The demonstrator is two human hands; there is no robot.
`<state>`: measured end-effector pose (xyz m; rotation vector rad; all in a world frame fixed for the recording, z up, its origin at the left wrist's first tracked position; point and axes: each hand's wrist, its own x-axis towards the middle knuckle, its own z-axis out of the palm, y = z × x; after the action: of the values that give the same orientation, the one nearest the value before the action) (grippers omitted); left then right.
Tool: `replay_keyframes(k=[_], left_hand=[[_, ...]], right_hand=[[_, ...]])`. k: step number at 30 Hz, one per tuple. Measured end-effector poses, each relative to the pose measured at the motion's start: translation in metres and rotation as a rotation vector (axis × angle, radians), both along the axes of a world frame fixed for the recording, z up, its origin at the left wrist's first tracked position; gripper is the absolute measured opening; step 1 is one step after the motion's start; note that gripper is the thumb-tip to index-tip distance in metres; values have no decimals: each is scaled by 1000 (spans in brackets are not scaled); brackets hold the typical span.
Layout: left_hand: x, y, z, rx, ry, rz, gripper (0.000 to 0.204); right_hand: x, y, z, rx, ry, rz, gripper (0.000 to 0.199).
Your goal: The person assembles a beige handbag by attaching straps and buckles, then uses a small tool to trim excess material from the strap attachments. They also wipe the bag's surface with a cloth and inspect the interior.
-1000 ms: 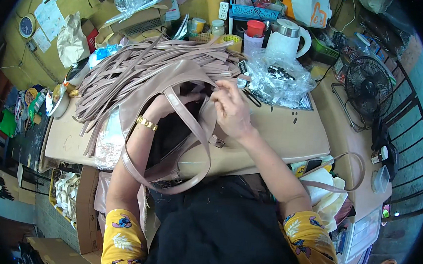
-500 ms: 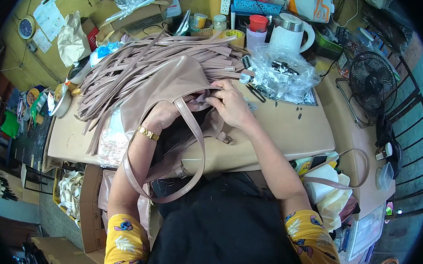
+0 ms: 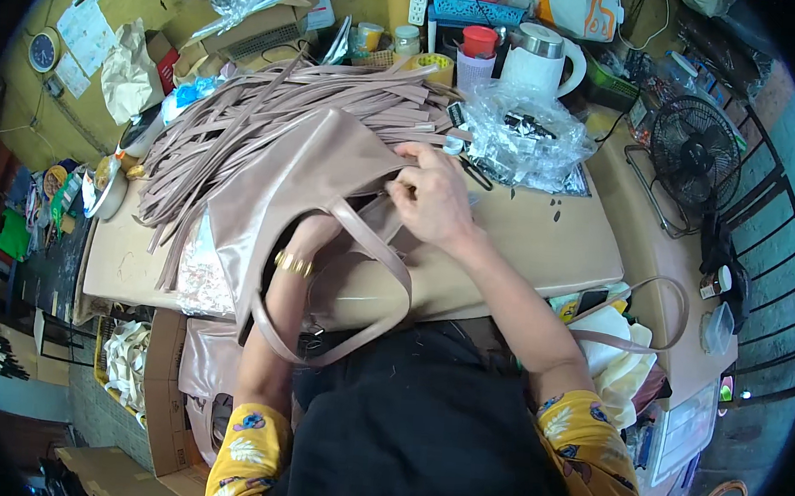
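Note:
A dusty-pink handbag [image 3: 279,168] lies across the padded work surface in front of me, its mouth turned toward me. Its looped handle [image 3: 401,296] hangs over the front edge of that surface. My left hand [image 3: 314,235], below a gold bracelet, reaches into the bag's opening; its fingers are hidden inside. At the bag's right-hand rim, my right hand [image 3: 433,198] is closed, fingers curled and thumb pressed in, pinching the edge of the bag.
A heap of matching pink straps [image 3: 206,147] lies behind the bag. Further right are clear plastic packaging [image 3: 524,146], a white kettle [image 3: 532,64] and a black fan [image 3: 699,151]. A cardboard box [image 3: 166,389] with more pink pieces stands at lower left.
The bag has turned and its handle has swung right. My left hand has sunk deeper and lower into the opening. My right hand has shifted slightly, its fingers more curled.

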<state>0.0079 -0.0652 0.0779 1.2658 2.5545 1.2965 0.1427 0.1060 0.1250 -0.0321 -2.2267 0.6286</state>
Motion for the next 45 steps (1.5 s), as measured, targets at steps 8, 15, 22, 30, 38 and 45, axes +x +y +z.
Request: replay_keyframes(k=[8,15,22,30,38,45], left_hand=[[84,2,-2,496,144,357,20],[103,-11,23,508,90,334,13],[111,-16,14,555,-96,312,12],[122,-25,13,606,-88,258,18],[126,-31,13,467,108,302,17],[130,-34,-1,709,-151,256,16]], right_hand=[[9,-45,19,123,26,2,13],[36,-39,42,417,-153,119,12],[37,-31,36,607,-129,255,9],[37,-28,35,571,-60,367,11],[20,-27,35,630,-76,479,12],[15,-30,29,579,-54,596,13]])
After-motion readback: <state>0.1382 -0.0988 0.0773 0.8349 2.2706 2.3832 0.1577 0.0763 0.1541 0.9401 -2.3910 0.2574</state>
